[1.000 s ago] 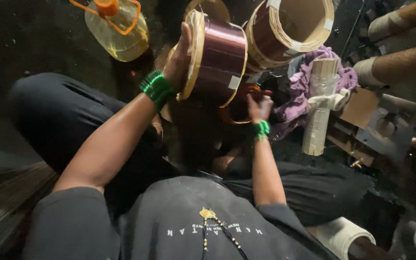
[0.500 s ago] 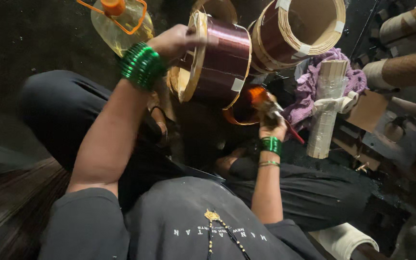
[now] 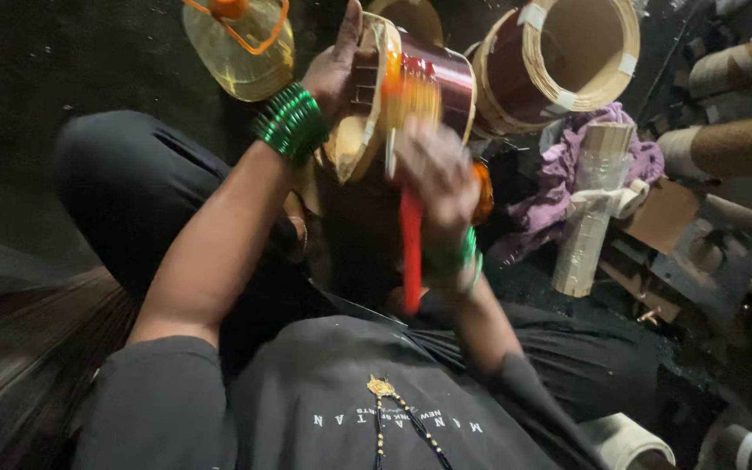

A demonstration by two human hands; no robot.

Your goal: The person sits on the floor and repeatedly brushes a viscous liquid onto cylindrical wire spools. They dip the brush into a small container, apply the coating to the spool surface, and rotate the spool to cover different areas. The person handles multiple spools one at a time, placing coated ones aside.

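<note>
Left hand (image 3: 341, 74) gripping copper wire spool (image 3: 411, 96) rim; right hand (image 3: 437, 178) clenched on red-handled tool (image 3: 411, 252) (blurry) — best steadied first.

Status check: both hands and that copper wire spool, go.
Left hand braces the copper wire spool by its flange. Right hand, blurred, grips a red-handled tool against the spool. Second spool sits alongside, apart.

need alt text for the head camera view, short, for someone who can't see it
Seen from above, a seated person's left hand steadies a spool of copper-coloured wire while the blurred right hand grips a red-handled tool against it. A yellowish plastic jug, a second large spool and a purple cloth lie around.
</note>
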